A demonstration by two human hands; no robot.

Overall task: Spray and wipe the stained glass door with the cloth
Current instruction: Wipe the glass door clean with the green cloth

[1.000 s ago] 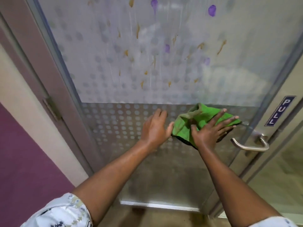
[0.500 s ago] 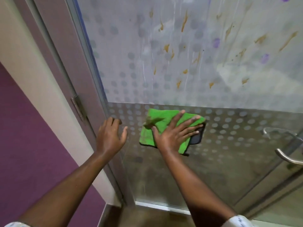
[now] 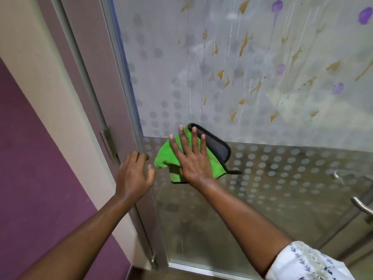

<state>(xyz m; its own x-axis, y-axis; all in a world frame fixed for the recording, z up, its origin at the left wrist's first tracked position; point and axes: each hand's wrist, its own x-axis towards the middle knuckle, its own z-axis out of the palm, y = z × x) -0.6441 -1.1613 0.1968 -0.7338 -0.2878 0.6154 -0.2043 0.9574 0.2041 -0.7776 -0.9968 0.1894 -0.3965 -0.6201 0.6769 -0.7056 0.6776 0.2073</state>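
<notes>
The glass door has a frosted, dotted upper pane streaked with orange-brown and purple stains and wet drip lines. A green cloth with a grey, black-edged back lies flat against the glass near the door's left edge, at the line where the frosting ends. My right hand presses it to the glass with spread fingers. My left hand rests empty on the door's left edge beside the cloth, fingers slightly curled. No spray bottle is in view.
The door frame and a hinge stand at the left, beside a cream and purple wall. A metal door handle sticks out at the right edge. A metal threshold strip runs along the bottom of the door.
My right hand has slid the cloth leftward across the glass, from near the handle to the hinge side. My left hand moved left too, onto the door's edge.
</notes>
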